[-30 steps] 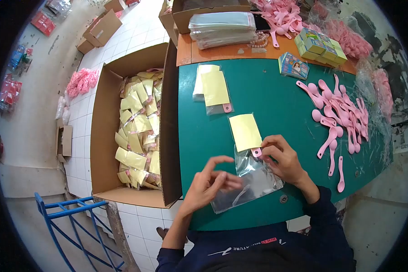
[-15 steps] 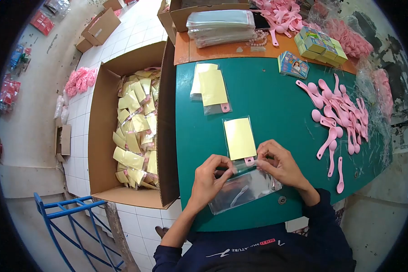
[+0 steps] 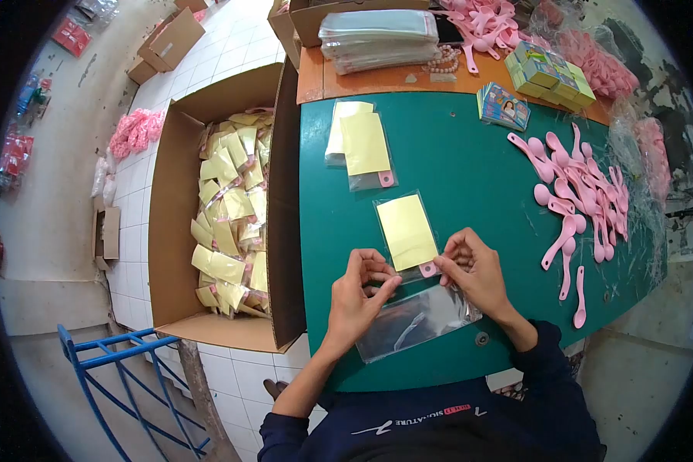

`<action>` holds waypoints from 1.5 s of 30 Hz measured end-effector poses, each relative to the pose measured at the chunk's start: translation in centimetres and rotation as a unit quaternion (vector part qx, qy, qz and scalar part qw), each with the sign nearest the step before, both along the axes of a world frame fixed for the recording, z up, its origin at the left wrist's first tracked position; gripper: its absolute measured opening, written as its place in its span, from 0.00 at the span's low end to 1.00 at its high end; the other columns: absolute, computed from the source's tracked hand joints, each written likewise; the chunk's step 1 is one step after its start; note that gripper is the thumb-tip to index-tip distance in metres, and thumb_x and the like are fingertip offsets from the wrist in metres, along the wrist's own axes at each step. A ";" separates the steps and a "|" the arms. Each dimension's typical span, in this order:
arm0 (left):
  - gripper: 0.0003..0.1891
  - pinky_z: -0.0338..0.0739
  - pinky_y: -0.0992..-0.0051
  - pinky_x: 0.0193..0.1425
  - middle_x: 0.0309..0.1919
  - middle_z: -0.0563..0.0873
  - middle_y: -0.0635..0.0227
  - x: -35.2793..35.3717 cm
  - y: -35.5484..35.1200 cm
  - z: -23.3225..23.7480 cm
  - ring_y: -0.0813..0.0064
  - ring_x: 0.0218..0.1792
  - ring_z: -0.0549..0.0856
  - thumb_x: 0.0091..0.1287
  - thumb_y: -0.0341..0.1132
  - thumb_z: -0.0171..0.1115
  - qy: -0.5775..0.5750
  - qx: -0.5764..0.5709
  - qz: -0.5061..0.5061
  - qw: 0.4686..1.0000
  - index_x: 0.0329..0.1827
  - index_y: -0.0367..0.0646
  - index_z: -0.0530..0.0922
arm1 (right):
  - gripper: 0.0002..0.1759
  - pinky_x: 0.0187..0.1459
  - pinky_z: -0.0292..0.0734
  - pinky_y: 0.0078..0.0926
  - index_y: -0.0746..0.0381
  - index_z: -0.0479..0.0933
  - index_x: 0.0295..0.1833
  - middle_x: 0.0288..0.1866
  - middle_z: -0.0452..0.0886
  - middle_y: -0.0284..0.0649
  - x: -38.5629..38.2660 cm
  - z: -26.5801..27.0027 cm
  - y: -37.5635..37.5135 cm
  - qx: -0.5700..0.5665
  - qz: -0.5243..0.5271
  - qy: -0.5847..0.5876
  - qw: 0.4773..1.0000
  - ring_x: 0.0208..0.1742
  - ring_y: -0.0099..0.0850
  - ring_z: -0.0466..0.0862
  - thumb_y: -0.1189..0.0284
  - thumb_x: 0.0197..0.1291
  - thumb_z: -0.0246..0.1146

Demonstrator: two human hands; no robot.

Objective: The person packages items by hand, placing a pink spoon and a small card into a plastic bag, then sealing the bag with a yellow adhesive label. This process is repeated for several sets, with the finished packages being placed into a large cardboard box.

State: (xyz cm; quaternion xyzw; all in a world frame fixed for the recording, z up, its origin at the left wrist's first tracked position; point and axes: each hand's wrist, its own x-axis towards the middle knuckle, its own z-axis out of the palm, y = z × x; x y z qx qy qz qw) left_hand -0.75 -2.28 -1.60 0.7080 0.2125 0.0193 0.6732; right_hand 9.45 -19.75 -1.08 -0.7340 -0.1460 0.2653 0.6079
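Packet lies on the table in my head view, just beyond a clear bag. Left hand and right hand are both closed to a pinch, each on its film near a lower corner. I'd hold that edge taut and level, pressing lightly around the pink handle.

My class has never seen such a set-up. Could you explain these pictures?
There is no machine: just someone's bare left hand and right hand. Every picture comes from one camera worn on the head, looking forward and down. On the green table lie pink spoons at right, two overlapping packets farther back, and clear plastic near the body. The fingers of both hands appear to pinch the lower end of a clear packet with a yellow card.
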 end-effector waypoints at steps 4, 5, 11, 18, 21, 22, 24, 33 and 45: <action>0.09 0.79 0.83 0.33 0.37 0.81 0.69 -0.2 0.0 -0.1 0.83 0.37 0.82 0.63 0.26 0.63 -0.001 0.021 -0.020 1.000 0.43 0.37 0.73 | 0.06 0.24 0.72 0.13 0.68 0.73 0.42 0.26 0.78 0.34 0.1 -0.3 0.0 0.006 0.014 -0.007 1.000 0.25 0.16 0.78 0.78 0.61 0.61; 0.10 0.79 0.83 0.33 0.38 0.81 0.68 -0.1 0.0 -0.1 0.83 0.37 0.82 0.63 0.26 0.63 -0.007 0.029 -0.028 0.999 0.44 0.36 0.73 | 0.07 0.24 0.72 0.13 0.68 0.74 0.44 0.26 0.78 0.34 0.1 -0.3 0.0 0.010 0.015 -0.004 1.000 0.25 0.16 0.78 0.79 0.61 0.61; 0.19 0.77 0.84 0.31 0.44 0.82 0.65 -0.4 0.1 -0.4 0.83 0.37 0.81 0.63 0.26 0.63 -0.015 0.051 -0.035 0.998 0.56 0.37 0.72 | 0.17 0.26 0.73 0.14 0.64 0.76 0.57 0.29 0.78 0.34 0.1 -0.4 -0.2 -0.001 0.034 -0.004 0.999 0.26 0.16 0.78 0.79 0.62 0.60; 0.23 0.77 0.81 0.30 0.53 0.77 0.56 2.5 1.4 4.9 0.75 0.39 0.84 0.60 0.26 0.63 -0.129 0.181 -0.051 0.974 0.61 0.38 0.71 | 0.16 0.35 0.75 0.22 0.66 0.76 0.54 0.34 0.77 0.41 1.5 3.0 0.8 0.012 0.014 -0.213 0.977 0.31 0.26 0.79 0.79 0.60 0.58; 0.27 0.78 0.75 0.41 0.56 0.77 0.63 5.5 3.9 4.5 0.72 0.42 0.82 0.61 0.28 0.64 -0.155 0.266 -0.025 0.951 0.65 0.44 0.69 | 0.14 0.39 0.75 0.27 0.65 0.78 0.51 0.35 0.77 0.43 5.0 5.3 0.2 -0.038 0.021 -0.326 0.944 0.36 0.32 0.80 0.78 0.59 0.58; 0.21 0.77 0.70 0.44 0.51 0.78 0.60 5.7 4.5 3.7 0.66 0.44 0.82 0.61 0.30 0.63 -0.169 0.425 0.011 0.889 0.59 0.43 0.73 | 0.13 0.41 0.74 0.29 0.64 0.78 0.50 0.36 0.78 0.44 7.3 4.7 -1.2 -0.099 0.015 -0.394 0.913 0.38 0.35 0.80 0.77 0.59 0.59; 0.17 0.76 0.69 0.46 0.48 0.79 0.59 5.0 4.1 3.8 0.64 0.45 0.81 0.60 0.30 0.64 -0.156 0.408 -0.012 0.900 0.53 0.41 0.75 | 0.12 0.44 0.74 0.32 0.64 0.79 0.47 0.40 0.78 0.46 12.7 2.3 -5.4 -0.193 -0.017 -0.446 0.874 0.40 0.39 0.79 0.75 0.57 0.60; 0.18 0.72 0.62 0.46 0.38 0.76 0.58 2.4 -3.4 0.5 0.58 0.40 0.77 0.58 0.29 0.63 -0.135 0.349 -0.247 0.894 0.51 0.38 0.72 | 0.13 0.49 0.71 0.41 0.64 0.76 0.47 0.36 0.76 0.43 18.9 -1.1 -6.0 -0.431 -0.007 -0.582 0.690 0.44 0.44 0.75 0.71 0.57 0.61; 0.19 0.75 0.65 0.42 0.32 0.76 0.62 2.4 -3.7 0.7 0.64 0.36 0.79 0.55 0.25 0.64 -0.134 0.303 -0.214 0.919 0.50 0.40 0.74 | 0.12 0.42 0.75 0.19 0.66 0.76 0.49 0.38 0.78 0.36 3.5 7.0 -7.7 -0.098 -0.188 -0.347 0.913 0.40 0.22 0.80 0.82 0.59 0.60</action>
